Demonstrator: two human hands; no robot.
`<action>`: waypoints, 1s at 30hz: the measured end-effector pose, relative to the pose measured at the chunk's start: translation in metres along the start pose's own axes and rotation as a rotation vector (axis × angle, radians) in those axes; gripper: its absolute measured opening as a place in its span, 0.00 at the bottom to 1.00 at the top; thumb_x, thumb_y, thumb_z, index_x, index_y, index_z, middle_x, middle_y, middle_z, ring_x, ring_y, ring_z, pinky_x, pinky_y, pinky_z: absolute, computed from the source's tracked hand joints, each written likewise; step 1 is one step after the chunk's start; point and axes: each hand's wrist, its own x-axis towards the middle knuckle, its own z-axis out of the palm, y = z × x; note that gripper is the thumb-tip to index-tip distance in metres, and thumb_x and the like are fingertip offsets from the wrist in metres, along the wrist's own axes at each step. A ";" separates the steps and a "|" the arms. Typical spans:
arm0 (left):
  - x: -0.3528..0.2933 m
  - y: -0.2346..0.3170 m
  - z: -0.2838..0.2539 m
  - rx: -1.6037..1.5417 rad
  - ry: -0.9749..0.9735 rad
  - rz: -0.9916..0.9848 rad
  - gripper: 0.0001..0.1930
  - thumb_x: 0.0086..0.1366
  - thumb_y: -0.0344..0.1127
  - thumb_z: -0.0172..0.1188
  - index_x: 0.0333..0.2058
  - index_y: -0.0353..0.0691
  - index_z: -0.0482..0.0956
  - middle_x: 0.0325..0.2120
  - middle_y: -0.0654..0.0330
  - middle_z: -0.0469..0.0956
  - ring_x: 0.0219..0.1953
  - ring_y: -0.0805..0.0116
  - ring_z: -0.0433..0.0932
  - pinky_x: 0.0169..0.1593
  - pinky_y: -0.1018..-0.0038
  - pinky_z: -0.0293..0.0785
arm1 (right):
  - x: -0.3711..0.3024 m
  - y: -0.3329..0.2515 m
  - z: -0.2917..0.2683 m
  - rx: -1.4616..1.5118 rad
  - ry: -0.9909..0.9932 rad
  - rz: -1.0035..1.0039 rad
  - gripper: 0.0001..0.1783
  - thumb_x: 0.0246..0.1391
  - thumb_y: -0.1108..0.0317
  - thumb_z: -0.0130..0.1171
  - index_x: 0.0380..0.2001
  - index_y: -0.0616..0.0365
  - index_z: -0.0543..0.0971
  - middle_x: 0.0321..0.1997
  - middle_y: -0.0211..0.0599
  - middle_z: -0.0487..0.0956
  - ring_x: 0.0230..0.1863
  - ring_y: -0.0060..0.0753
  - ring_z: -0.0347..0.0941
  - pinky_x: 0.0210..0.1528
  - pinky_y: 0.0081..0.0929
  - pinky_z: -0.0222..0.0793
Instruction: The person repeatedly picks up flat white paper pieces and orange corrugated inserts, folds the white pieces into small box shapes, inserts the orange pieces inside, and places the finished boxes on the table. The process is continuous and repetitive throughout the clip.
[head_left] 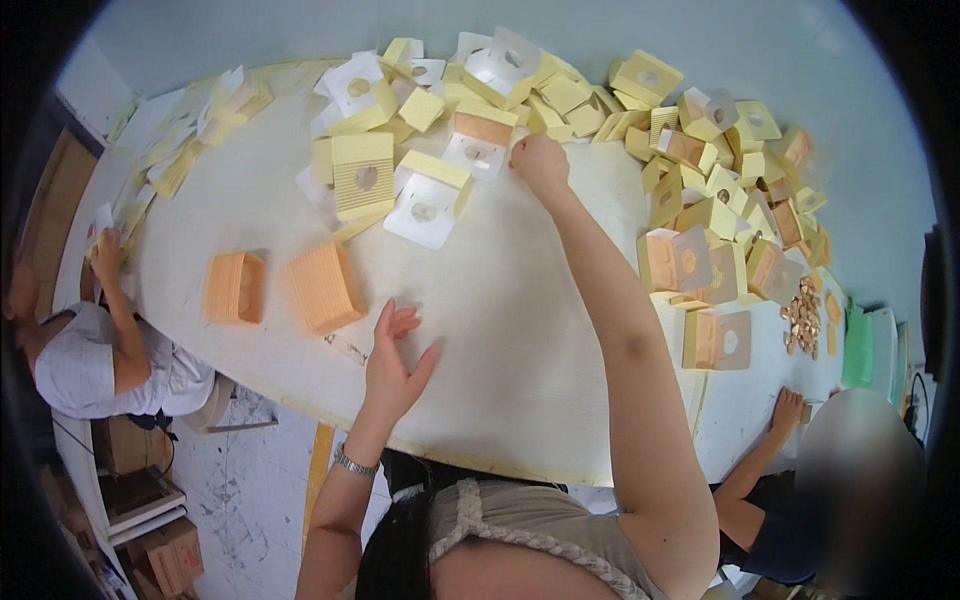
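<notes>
My right hand (540, 163) is stretched far across the table, its fingers curled closed beside an open yellow box (482, 124) with an orange insert and a white flap. Whatever the curled fingers hold, if anything, is hidden. Above the near part of the table is my left hand (398, 355), fingers apart and nothing in it. Close by it are two stacks of orange inserts, one (325, 288) nearer the hand and another (236, 288) farther left. An open yellow box with a white flap (424, 212) lies between my hands and the far pile.
Heaped yellow boxes (565, 92) line the far side, with more (720, 215) at the right. Small copper-coloured pieces (802, 316) lie near a green bag (857, 345). One person's arm (120, 330) is at the left; another's hand (788, 410) rests at the right edge.
</notes>
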 end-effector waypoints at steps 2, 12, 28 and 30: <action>-0.005 -0.005 -0.003 0.002 0.007 -0.013 0.44 0.56 0.33 0.67 0.65 0.31 0.49 0.52 0.48 0.72 0.51 0.57 0.75 0.54 0.64 0.71 | -0.012 0.002 -0.020 0.041 -0.087 -0.081 0.30 0.49 0.40 0.56 0.38 0.59 0.83 0.35 0.49 0.83 0.39 0.49 0.81 0.42 0.39 0.76; -0.002 0.000 0.000 0.047 -0.065 -0.086 0.37 0.57 0.27 0.63 0.64 0.33 0.55 0.48 0.52 0.73 0.51 0.61 0.73 0.58 0.66 0.67 | 0.023 0.003 0.036 -0.068 0.082 -0.175 0.22 0.56 0.51 0.48 0.31 0.59 0.82 0.27 0.46 0.81 0.35 0.52 0.78 0.41 0.43 0.73; 0.000 -0.003 0.005 0.181 -0.062 -0.060 0.33 0.57 0.25 0.63 0.60 0.29 0.60 0.46 0.51 0.73 0.50 0.61 0.73 0.57 0.66 0.68 | 0.074 0.132 -0.109 -0.831 0.717 0.009 0.14 0.52 0.59 0.59 0.40 0.52 0.79 0.55 0.38 0.71 0.51 0.47 0.72 0.45 0.42 0.71; 0.000 -0.006 0.002 0.213 -0.050 -0.056 0.31 0.57 0.26 0.63 0.59 0.30 0.62 0.45 0.51 0.74 0.49 0.61 0.73 0.56 0.66 0.68 | 0.072 0.112 -0.106 -0.809 0.597 0.038 0.12 0.54 0.61 0.57 0.40 0.53 0.79 0.54 0.40 0.75 0.52 0.43 0.73 0.45 0.40 0.73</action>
